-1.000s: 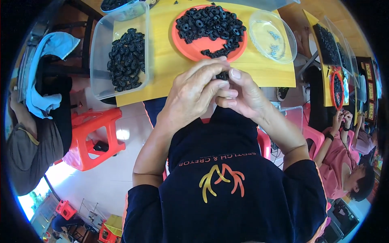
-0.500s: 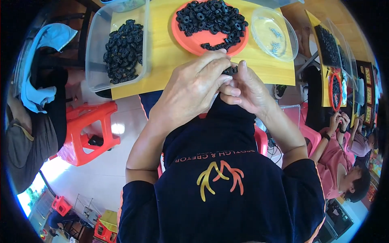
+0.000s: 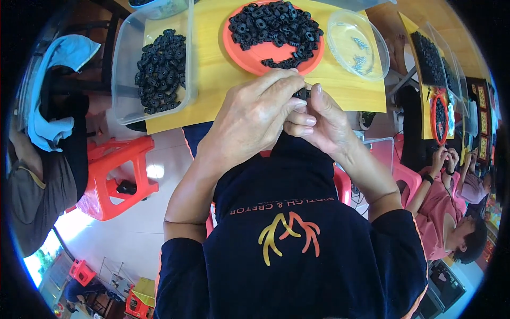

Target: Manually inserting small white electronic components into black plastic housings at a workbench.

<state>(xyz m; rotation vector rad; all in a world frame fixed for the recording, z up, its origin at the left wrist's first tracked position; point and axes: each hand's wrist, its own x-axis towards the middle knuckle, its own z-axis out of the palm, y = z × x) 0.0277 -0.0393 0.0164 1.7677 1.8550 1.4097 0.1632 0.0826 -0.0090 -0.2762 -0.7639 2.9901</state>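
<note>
Both hands meet just in front of the table's near edge, around a small black plastic part (image 3: 301, 94). My left hand (image 3: 255, 109) is closed on it, its fingertips covering much of the part. The thumb and curled fingers of my right hand (image 3: 321, 117) hold it from the other side. Beyond the hands, a red plate (image 3: 264, 52) carries a heap of similar black parts (image 3: 276, 24). To its right sits a round clear tub (image 3: 372, 66) with small metal pieces (image 3: 359, 53), too small to make out. A clear rectangular bin (image 3: 121, 80) at left contains more black parts (image 3: 162, 69).
The yellow tabletop (image 3: 208, 64) spans the front. Red plastic stools (image 3: 119, 175) stand at left, beside a seated person (image 3: 48, 196). At right, another person in pink (image 3: 441, 212) works at a second table with a red plate (image 3: 440, 119) and black parts.
Both hands stay together on the black part and have shifted only slightly. My right fingers have moved a little to the left, and the part has turned slightly between them.
</note>
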